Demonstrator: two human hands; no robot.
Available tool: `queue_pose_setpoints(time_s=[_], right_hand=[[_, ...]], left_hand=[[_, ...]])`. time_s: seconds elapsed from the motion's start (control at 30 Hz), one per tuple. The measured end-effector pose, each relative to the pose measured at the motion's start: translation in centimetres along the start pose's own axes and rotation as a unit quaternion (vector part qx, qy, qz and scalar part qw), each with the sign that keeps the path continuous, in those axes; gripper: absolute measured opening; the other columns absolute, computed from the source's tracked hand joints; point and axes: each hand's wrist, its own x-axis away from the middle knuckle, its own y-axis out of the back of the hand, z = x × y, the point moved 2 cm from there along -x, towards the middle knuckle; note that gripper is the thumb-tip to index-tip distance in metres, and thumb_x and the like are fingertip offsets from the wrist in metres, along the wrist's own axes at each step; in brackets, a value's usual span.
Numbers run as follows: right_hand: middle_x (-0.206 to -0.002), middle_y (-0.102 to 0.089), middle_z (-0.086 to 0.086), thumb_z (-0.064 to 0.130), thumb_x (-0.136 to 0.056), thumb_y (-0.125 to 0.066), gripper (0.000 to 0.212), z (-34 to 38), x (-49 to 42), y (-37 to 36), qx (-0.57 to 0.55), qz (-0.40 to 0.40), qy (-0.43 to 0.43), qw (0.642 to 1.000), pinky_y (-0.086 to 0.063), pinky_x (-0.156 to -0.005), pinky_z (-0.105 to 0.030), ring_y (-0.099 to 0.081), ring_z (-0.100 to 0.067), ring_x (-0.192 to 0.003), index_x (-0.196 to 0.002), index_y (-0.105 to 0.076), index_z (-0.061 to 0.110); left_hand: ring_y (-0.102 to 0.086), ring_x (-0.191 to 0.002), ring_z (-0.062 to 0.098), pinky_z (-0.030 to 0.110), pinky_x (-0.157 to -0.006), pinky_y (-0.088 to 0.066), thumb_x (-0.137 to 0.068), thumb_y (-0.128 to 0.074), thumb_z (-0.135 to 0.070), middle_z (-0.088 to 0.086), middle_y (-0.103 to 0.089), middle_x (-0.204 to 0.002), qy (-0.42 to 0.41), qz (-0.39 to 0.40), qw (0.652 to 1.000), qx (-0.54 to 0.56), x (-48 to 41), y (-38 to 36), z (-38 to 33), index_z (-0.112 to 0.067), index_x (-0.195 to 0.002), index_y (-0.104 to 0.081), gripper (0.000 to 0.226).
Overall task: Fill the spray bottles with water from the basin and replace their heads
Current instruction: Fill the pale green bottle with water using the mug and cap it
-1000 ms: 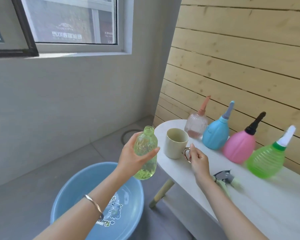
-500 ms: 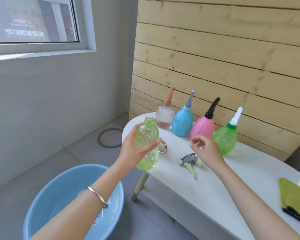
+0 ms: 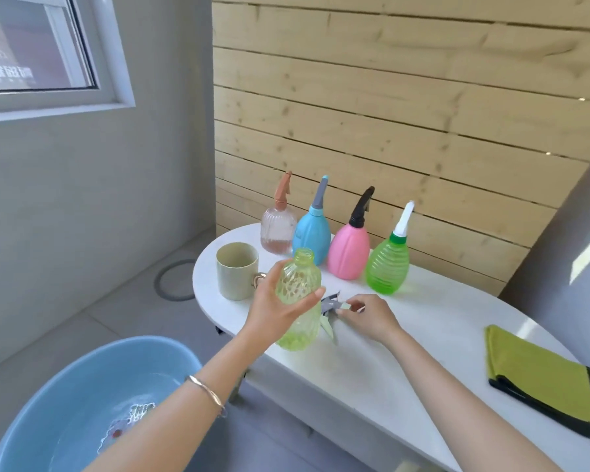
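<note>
My left hand (image 3: 277, 303) grips a headless yellow-green bottle (image 3: 298, 294), upright above the white table's (image 3: 372, 362) front edge, with water in it. My right hand (image 3: 372, 313) pinches the grey and pale green spray head (image 3: 331, 306) lying on the table just right of the bottle. Behind stand a clear pink bottle (image 3: 278, 229), a blue bottle (image 3: 312, 233), a pink bottle (image 3: 349, 250) and a green bottle (image 3: 388, 264), each with its head on. A blue basin (image 3: 82, 386) with water sits on the floor at lower left.
A beige mug (image 3: 235, 270) stands on the table's left end. A folded yellow-green cloth (image 3: 539, 373) lies at the right end. A wooden plank wall runs behind the table. A round floor drain (image 3: 174, 279) lies left of the table.
My right hand has come down from above the table onto the spray head and now pinches it. The bottle in my left hand has moved right, over the table. The view has shifted right.
</note>
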Motion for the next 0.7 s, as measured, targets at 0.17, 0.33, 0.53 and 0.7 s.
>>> queue_pose_setpoints(time_s=[0.17,0.33,0.53,0.7], right_hand=[[-0.085,-0.062,-0.003,0.022,-0.08,-0.075,0.034,0.1,0.6,4.4,-0.2,-0.104,-0.006,0.974,-0.042,-0.067,-0.023,-0.059,-0.018,-0.078,-0.109,-0.064,0.006],[-0.083,-0.066,0.002,0.012,-0.083,-0.071,0.025,2.8,1.8,9.0,-0.439,-0.133,0.016,0.889,-0.049,-0.067,-0.014,-0.065,-0.008,-0.07,-0.106,-0.06,0.007],[-0.09,-0.067,-0.003,0.005,-0.084,-0.068,0.02,6.5,3.6,12.3,-0.557,-0.12,0.071,0.818,-0.054,-0.084,-0.025,-0.069,-0.019,-0.085,-0.098,-0.055,0.011],[-0.092,-0.066,-0.003,0.004,-0.087,-0.063,0.019,8.7,4.5,14.1,-0.621,-0.104,0.126,0.767,-0.053,-0.076,-0.018,-0.068,-0.016,-0.09,-0.106,-0.062,0.005]], left_hand=[[-0.062,-0.097,0.001,0.005,-0.079,-0.042,-0.074,-0.082,-0.027,-0.011,-0.067,-0.102,-0.011,0.012,1.0,-0.004,0.0,-1.8,0.7,-0.029,-0.11,-0.057,0.044],[-0.062,-0.101,0.007,0.01,-0.082,-0.045,-0.068,-0.084,-0.04,-0.009,-0.067,-0.103,0.004,0.017,1.0,-0.016,0.2,-3.9,1.6,-0.037,-0.107,-0.055,0.049],[-0.052,-0.094,-0.023,-0.002,-0.078,-0.037,-0.072,-0.084,-0.031,-0.026,-0.06,-0.103,-0.001,0.037,0.999,-0.032,0.1,-5.6,1.2,-0.047,-0.1,-0.048,0.049],[-0.054,-0.109,-0.003,-0.001,-0.083,-0.035,-0.072,-0.082,-0.037,-0.022,-0.06,-0.111,-0.007,0.054,0.998,-0.045,-0.1,-6.0,1.5,-0.04,-0.115,-0.048,0.054]])
